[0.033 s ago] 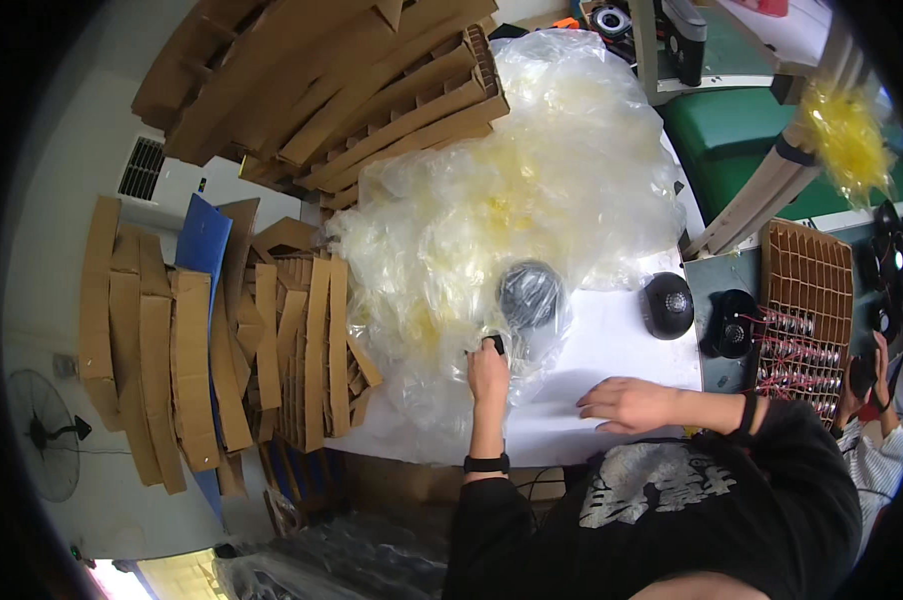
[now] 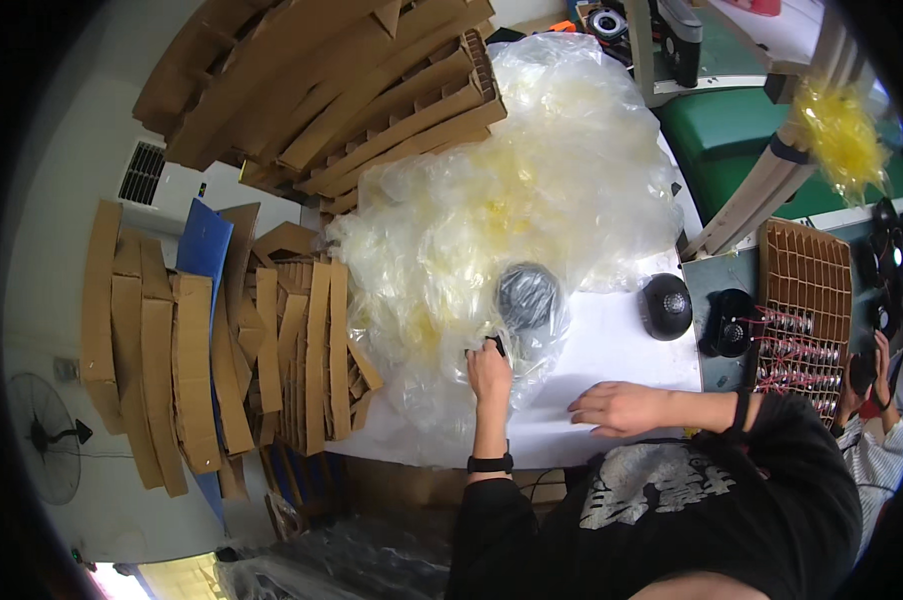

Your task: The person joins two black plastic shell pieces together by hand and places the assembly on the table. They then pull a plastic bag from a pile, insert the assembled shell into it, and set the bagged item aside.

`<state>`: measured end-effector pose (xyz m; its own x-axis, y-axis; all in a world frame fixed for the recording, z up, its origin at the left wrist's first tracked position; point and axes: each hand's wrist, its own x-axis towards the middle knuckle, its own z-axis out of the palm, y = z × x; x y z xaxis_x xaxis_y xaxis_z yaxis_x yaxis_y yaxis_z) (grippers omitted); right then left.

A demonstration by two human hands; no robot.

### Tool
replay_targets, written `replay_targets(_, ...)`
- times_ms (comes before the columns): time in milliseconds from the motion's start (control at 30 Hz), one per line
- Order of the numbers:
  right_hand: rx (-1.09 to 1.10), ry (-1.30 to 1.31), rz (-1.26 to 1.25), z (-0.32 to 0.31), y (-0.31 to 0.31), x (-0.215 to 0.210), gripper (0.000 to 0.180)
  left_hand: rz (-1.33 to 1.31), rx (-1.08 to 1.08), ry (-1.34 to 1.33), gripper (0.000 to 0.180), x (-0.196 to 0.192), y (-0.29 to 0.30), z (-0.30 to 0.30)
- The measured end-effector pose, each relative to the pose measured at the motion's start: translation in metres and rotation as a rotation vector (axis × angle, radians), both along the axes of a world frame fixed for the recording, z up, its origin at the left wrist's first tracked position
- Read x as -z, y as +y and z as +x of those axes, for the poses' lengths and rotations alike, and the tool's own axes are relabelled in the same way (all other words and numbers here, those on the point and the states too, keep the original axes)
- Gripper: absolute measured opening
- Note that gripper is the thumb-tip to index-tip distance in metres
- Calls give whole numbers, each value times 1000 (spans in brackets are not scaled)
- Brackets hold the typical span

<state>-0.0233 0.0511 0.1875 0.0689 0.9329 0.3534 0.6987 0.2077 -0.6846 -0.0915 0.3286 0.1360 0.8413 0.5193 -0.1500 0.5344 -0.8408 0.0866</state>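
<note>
Left hand (image 2: 489,372) pinches clear bag (image 2: 532,345) around dark round part (image 2: 528,296); right hand (image 2: 622,408) rests flat, open on counter (image 2: 612,350). Best keep film taut.

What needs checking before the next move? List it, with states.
1. Left hand grips the clear bag: ok.
2. Dark round part sits inside that bag: ok.
3. Right hand lies flat on the white table, holding nothing: ok.
4. Second round part lies bare on the table, right of the bag: ok.
5. Bag mouth closed: cannot tell.
</note>
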Motion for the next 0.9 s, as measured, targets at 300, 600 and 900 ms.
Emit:
replay_targets(300,72,71,11,-5,61,2,51,-136,-375,-343,48,48,4,4)
replay_targets(600,320,-121,28,53,72,16,93,-410,-131,-410,63,-65,-78,-35)
replay_targets(900,373,13,-157,65,90,58,54,-1159,-34,-1066,61,-93,-56,-52)
